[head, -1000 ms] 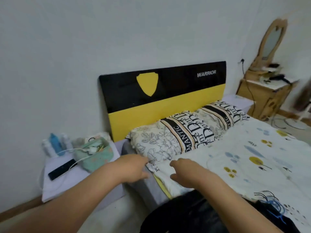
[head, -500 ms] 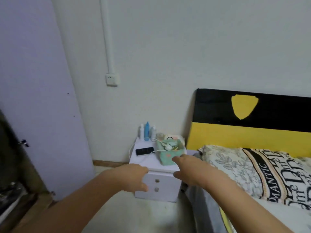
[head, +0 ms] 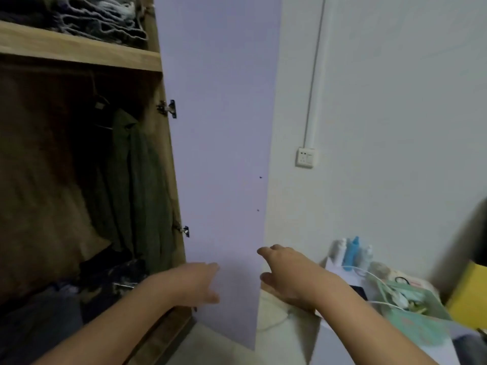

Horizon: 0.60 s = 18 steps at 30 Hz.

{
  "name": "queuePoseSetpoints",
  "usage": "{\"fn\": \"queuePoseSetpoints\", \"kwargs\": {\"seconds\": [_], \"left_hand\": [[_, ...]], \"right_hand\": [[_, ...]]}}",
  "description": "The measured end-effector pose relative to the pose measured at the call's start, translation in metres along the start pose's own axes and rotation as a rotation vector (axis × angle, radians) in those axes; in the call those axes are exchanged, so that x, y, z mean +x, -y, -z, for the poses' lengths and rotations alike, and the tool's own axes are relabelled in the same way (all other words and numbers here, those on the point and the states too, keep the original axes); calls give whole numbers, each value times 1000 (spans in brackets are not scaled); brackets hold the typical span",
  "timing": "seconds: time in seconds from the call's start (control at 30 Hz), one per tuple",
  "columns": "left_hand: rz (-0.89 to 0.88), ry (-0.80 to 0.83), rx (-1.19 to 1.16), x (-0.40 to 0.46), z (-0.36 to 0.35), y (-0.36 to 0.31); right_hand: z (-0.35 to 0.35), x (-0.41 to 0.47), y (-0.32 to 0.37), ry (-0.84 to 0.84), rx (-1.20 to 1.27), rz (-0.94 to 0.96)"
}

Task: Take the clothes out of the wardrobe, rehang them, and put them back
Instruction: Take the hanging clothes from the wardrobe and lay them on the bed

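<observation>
Step in hand: the approach to the wardrobe point(head: 79, 56) to fetch a garment; nothing has been taken out yet. Both hands are raised in front of the open lilac wardrobe door point(head: 218, 127). The left hand point(head: 200, 281) is empty, its fingers extended and loosely spread before the door's lower part. The right hand point(head: 284, 270) is also empty, fingers relaxed and slightly bent, near the door's free edge; contact with the door cannot be confirmed.

The next move, as a judgement, calls for reaching left past the door into the hanging compartment and lifting a hanger off its rail.

The nearest candidate is an olive-green garment point(head: 139, 185), hanging full length just inside the hinge side. It looks limp and creased. Dark clothes point(head: 110, 275) lie heaped on the wardrobe floor; folded knitwear point(head: 100, 17) sits on the upper shelf.
</observation>
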State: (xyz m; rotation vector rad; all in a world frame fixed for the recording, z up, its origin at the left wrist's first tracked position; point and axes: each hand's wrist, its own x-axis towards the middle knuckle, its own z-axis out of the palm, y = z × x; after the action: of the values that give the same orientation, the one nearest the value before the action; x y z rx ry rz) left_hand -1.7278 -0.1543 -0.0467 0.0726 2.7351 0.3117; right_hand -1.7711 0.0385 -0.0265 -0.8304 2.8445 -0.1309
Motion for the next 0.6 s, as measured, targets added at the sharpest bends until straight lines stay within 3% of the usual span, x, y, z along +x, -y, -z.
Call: {"fn": "queuePoseSetpoints", "kwargs": {"seconds": [0.27, 0.6], "left_hand": [[230, -100, -153, -12, 41, 101], [424, -382, -250, 33, 104, 179]], "right_hand": [[24, 109, 83, -21, -12, 256], [77, 237, 113, -146, 108, 535]]}}
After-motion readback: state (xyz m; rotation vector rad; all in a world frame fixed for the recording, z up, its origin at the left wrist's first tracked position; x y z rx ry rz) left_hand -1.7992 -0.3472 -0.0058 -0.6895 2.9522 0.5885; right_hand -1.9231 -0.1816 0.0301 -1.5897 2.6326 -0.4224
